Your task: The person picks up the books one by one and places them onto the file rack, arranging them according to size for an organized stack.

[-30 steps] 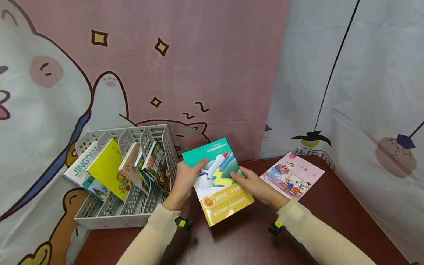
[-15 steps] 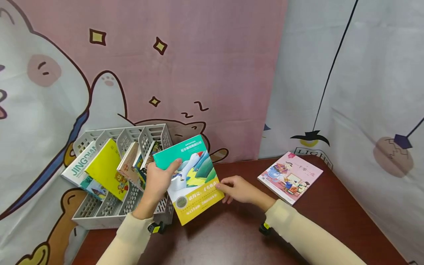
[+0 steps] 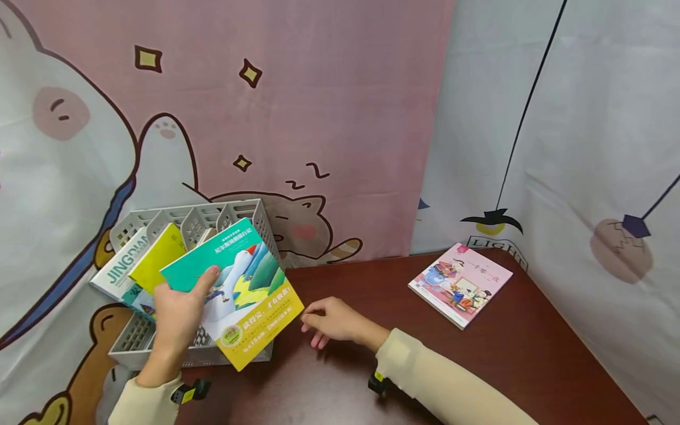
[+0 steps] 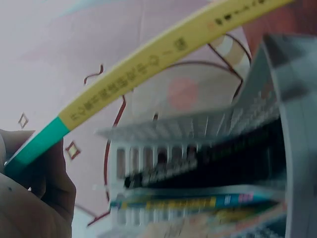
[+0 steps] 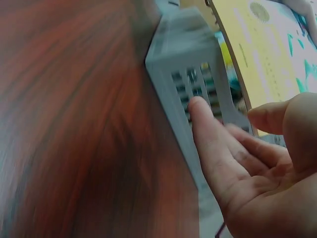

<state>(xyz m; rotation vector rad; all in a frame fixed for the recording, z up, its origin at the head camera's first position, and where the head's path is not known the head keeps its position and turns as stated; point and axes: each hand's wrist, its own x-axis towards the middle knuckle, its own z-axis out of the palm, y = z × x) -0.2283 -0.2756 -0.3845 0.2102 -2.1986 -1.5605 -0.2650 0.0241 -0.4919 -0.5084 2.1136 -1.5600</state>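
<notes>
My left hand [image 3: 177,313] grips a book [image 3: 255,280] with a teal, white and yellow cover by its left edge, thumb on the front. The book is tilted and held in front of the grey file rack [image 3: 234,357], hiding part of it. In the left wrist view the book's spine [image 4: 119,82] runs above the rack's slots, and the fingers curl behind it. Just off the book's lower right corner is my right hand [image 3: 340,321], its fingers loosely bent and holding nothing. In the right wrist view its thumb [image 5: 270,117] overlaps the book's edge; contact is unclear.
Several books stand leaning in the rack, including a white one [image 3: 119,274] and a yellow one [image 3: 159,251]. A pink picture book [image 3: 462,286] lies flat on the right of the brown table [image 3: 504,366]. A printed curtain [image 3: 340,118] hangs behind.
The left hand has carried the teal and yellow book leftward to in front of the rack. The right hand has let go of the book and followed it left.
</notes>
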